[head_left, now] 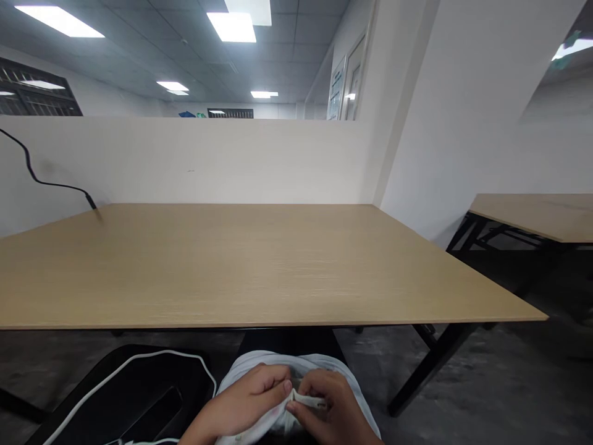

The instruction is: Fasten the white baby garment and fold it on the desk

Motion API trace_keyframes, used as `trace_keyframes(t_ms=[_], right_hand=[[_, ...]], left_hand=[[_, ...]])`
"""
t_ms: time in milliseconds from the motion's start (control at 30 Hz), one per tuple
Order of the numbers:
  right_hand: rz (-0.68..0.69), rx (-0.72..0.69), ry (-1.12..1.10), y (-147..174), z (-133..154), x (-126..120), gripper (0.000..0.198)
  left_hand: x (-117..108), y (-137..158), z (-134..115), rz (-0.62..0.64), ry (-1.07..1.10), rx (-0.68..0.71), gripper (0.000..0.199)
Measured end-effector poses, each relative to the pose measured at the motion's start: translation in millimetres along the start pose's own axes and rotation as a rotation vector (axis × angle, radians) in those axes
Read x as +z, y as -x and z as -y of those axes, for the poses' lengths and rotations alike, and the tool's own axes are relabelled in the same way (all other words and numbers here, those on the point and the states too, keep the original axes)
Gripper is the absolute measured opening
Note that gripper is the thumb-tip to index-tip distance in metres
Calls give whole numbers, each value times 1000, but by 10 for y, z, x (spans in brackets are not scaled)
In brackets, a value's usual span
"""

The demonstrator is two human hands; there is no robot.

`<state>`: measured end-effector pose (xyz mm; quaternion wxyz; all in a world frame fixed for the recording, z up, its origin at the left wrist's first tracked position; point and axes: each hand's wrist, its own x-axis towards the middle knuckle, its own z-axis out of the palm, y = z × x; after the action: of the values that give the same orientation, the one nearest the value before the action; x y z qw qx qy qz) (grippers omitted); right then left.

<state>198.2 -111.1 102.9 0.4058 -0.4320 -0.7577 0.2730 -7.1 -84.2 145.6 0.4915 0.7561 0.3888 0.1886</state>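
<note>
White cloth (306, 361) lies bunched over my lap, below the front edge of the table. My left hand (250, 395) is closed on it, with the thumb and bent fingers pinching a fold. Right beside it, my right hand (331, 402) grips a narrow strip of the same cloth between thumb and fingers. The two hands almost meet at this fold. Whether the cloth is a garment I am wearing or a separate piece, I cannot tell. Small faint marks show on the fabric near the left hand.
A light wood table (259, 266) stands in front of me, with a low white partition (231, 161) behind it. On the left, a black cable (55, 184) reaches the tabletop. A white cord (134, 358) crosses a black chair or bag (130, 402). Another table (537, 213) stands right.
</note>
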Motion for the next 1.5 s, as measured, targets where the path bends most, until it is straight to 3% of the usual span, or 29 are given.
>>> trace_keyframes(t_ms=[233, 533, 800, 933, 1100, 1233, 1367, 1500], right_hand=[[93, 64, -16, -29, 5, -75, 21], [147, 33, -29, -60, -141, -22, 31], [-26, 97, -152, -34, -97, -89, 33], [18, 109, -202, -6, -41, -132, 27], [20, -21, -117, 24, -68, -103, 20], [134, -204, -17, -60, -148, -71, 15], [90, -206, 91, -120, -258, -67, 6], [6, -262, 197, -115, -363, -102, 12]], left_hand=[[-37, 20, -43, 36, 2, 10, 48], [14, -31, -13, -74, 44, -20, 43], [-57, 45, -17, -35, -31, 137, 42], [-45, 64, -22, -78, -28, 99, 40], [1, 4, 8, -206, -61, 63, 39], [10, -22, 20, -275, -99, 129, 40], [-11, 21, -16, -421, -231, 225, 46], [-6, 45, -76, -199, -384, 232, 33]])
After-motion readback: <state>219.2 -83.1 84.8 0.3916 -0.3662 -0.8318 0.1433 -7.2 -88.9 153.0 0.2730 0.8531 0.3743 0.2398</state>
